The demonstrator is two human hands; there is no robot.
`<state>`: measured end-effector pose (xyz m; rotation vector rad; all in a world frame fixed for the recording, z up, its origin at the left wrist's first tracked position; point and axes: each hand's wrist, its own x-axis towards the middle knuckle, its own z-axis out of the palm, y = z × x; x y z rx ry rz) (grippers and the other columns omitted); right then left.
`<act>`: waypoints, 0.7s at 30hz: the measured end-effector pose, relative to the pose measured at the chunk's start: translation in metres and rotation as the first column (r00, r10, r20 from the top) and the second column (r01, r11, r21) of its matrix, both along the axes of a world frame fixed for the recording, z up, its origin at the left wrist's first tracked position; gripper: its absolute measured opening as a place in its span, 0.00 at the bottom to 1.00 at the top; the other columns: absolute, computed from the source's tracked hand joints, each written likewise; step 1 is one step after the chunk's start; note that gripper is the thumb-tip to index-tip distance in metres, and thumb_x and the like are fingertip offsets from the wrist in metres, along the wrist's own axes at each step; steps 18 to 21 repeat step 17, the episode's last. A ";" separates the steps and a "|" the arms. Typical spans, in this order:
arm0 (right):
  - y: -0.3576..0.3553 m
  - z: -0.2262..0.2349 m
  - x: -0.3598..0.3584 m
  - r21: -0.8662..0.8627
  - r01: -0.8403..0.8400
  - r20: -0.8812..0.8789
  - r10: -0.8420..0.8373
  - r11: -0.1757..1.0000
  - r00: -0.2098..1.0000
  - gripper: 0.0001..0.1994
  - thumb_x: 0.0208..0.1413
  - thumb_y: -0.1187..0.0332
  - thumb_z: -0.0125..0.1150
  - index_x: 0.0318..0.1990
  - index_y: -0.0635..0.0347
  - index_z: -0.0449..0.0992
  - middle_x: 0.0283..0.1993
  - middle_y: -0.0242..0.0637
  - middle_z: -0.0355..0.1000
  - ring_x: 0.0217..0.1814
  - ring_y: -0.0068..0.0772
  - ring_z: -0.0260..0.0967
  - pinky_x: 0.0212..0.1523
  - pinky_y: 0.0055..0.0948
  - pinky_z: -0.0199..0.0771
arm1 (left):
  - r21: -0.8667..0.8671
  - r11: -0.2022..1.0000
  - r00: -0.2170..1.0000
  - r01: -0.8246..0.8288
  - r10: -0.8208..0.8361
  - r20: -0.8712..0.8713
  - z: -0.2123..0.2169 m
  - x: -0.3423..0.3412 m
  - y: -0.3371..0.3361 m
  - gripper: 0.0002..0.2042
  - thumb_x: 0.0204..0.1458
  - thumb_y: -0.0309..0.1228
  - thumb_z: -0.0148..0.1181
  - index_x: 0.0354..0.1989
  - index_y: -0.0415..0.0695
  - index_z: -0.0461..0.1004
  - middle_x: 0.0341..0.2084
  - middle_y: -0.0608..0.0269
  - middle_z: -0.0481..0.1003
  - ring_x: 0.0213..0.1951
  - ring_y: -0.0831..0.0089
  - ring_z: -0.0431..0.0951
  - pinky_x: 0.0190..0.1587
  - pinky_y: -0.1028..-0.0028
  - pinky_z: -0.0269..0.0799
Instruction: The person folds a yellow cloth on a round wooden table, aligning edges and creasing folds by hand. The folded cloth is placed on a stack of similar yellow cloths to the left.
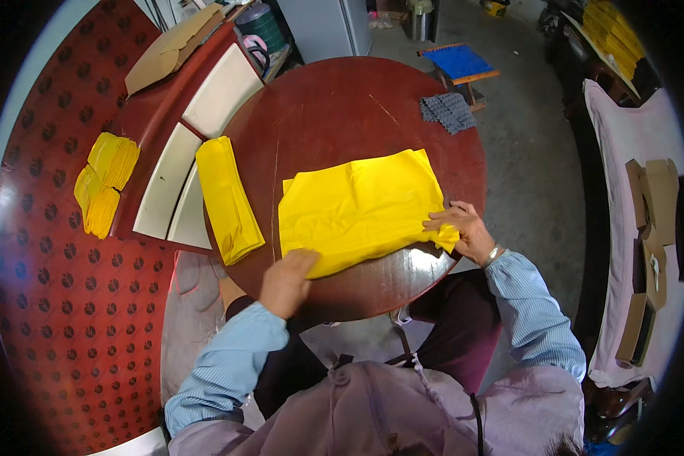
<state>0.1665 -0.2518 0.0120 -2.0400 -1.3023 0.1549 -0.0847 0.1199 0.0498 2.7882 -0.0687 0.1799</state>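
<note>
A yellow sheet (361, 205) of thin, soft material lies spread on the round dark-red table (342, 91), lightly creased. I cannot make out whether it is cloth or plastic. At its near left corner is my left hand (287, 283), slightly blurred, its fingers stretched out flat along the edge. My right hand (467, 230) is at the near right corner, where the material is bunched up between thumb and fingers. Left of the sheet, a folded yellow stack (228, 201) lies at the table's left edge.
More folded yellow bundles (102, 186) lie on the red patterned surface at left, near a flattened cardboard piece (176, 49). A grey cloth (447, 112) rests at the table's far right edge, beside a blue-topped stool (459, 62). Open cardboard boxes (650, 251) lie on a pink-covered seat.
</note>
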 end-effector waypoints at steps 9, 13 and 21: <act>0.026 0.002 -0.005 -0.039 0.462 -0.284 -0.453 0.886 0.845 0.13 0.64 0.67 0.65 0.52 0.63 0.83 0.40 0.46 0.83 0.41 0.43 0.75 0.47 0.38 0.75 | -0.534 0.649 0.839 -0.541 0.454 -0.299 -0.017 0.012 0.043 0.16 0.58 0.21 0.69 0.53 0.35 0.74 0.32 0.66 0.81 0.35 0.82 0.76 0.39 0.78 0.73; 0.040 0.000 -0.019 -0.076 0.595 -0.211 -0.597 0.800 0.774 0.11 0.63 0.66 0.66 0.48 0.62 0.83 0.37 0.45 0.82 0.37 0.43 0.74 0.45 0.37 0.75 | -0.451 0.650 0.775 -0.612 0.608 -0.175 -0.021 0.008 0.029 0.19 0.56 0.24 0.71 0.53 0.36 0.71 0.27 0.65 0.78 0.31 0.81 0.74 0.35 0.78 0.72; 0.052 -0.009 -0.028 -0.001 0.705 -0.196 -0.691 0.709 0.695 0.10 0.64 0.65 0.67 0.47 0.61 0.84 0.38 0.46 0.83 0.36 0.43 0.73 0.43 0.37 0.75 | -0.539 0.615 0.768 -0.576 0.633 -0.100 -0.034 0.004 0.027 0.27 0.53 0.30 0.75 0.58 0.40 0.69 0.28 0.53 0.82 0.31 0.66 0.84 0.39 0.69 0.78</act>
